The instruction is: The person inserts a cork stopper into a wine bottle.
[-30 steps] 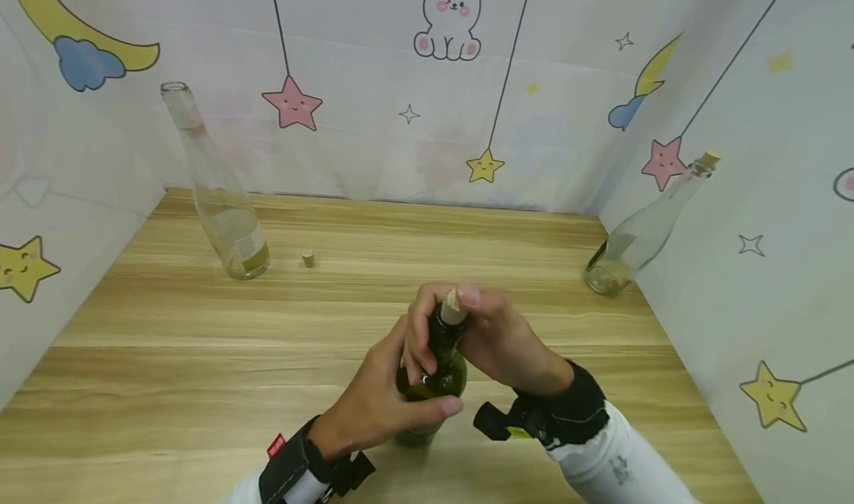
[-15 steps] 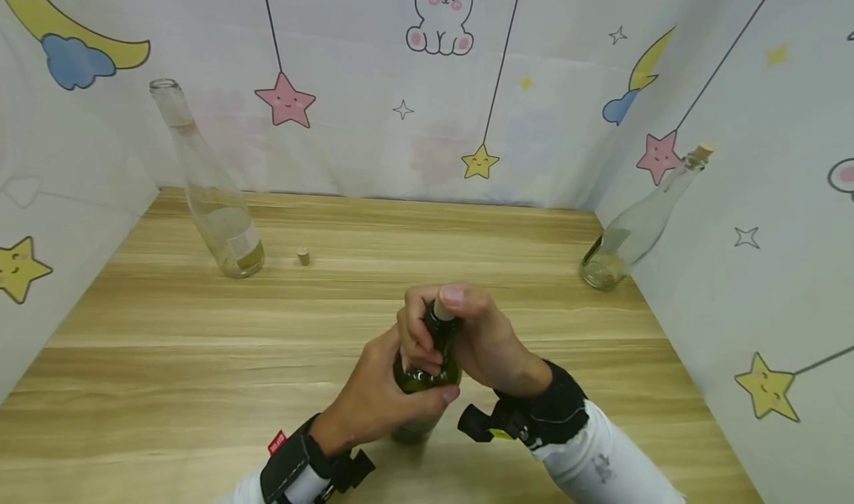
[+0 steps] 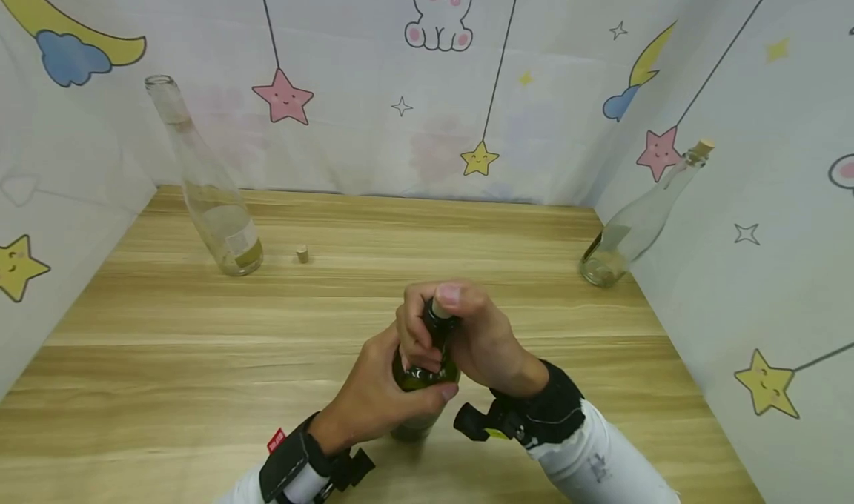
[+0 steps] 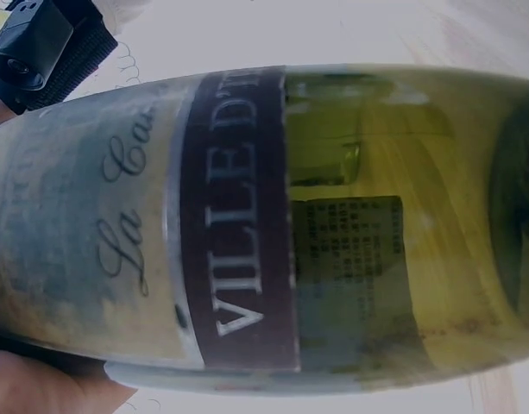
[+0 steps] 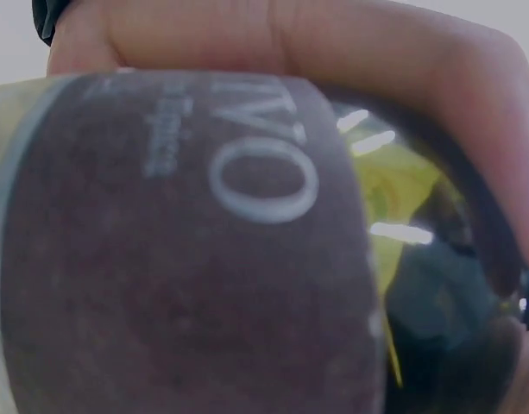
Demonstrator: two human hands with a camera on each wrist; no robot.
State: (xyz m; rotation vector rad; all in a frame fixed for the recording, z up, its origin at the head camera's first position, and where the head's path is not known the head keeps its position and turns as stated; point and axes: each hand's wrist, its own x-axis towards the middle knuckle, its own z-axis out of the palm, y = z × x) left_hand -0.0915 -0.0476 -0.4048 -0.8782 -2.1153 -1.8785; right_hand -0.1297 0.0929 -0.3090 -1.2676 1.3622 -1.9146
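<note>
A green wine bottle (image 3: 416, 379) stands in front of me. My left hand (image 3: 373, 396) grips its body just below the shoulder, thumb across the near side. My right hand (image 3: 494, 337) has its fingers curled round the neck, and the thumb presses on top of a cork (image 3: 440, 310) in the mouth. Only a short stretch of cork shows under the thumb. Close up in the left wrist view is the bottle's label (image 4: 238, 216), dark with pale lettering. The right wrist view shows a finger (image 5: 333, 43) along the bottle, beside the dark label band (image 5: 186, 276).
A clear, uncorked bottle (image 3: 216, 200) stands at the back left, with a small loose cork (image 3: 302, 253) beside it. At the back right is another clear bottle (image 3: 630, 230), a cork in its mouth. Printed cloth walls (image 3: 360, 148) border the wooden table (image 3: 167, 370) behind and at both sides.
My right thumb has come over the top of the cork, and less of the cork shows above the mouth. The head view has shifted slightly; the left hand keeps its grip.
</note>
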